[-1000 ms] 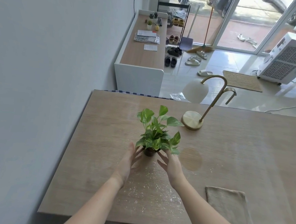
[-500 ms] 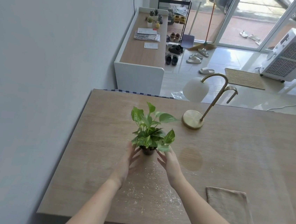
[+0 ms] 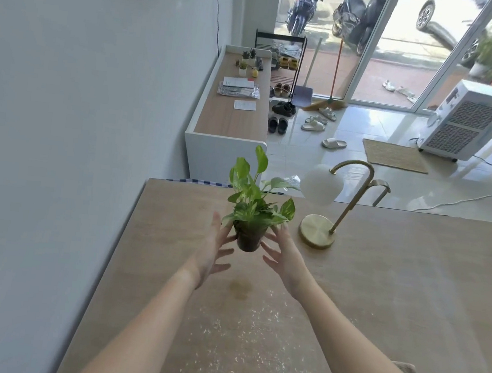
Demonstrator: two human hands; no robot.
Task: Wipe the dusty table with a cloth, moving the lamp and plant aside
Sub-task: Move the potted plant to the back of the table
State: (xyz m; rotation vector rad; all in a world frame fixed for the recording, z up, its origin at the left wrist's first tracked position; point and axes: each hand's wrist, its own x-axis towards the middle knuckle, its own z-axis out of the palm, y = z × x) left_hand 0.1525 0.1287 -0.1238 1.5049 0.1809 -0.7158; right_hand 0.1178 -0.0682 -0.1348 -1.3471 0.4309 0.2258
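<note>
Matt wood-grain table [image 3: 394, 293], dusty; lamp [image 3: 317, 232] w/ brushed brass-look metal base & matt white globe.

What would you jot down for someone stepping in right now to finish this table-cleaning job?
Hands: the left hand and right hand carry the plant by its pot between them, fingers spread, apparently clear of the table.
The lamp stands on the table just right of the plant, near the far edge.
Only a corner of the cloth shows, at the near right, untouched.
Done: plant lifted.
Left: set the plant aside, shift the lamp if it is in the way, then wipe the white dust on the near part.
</note>
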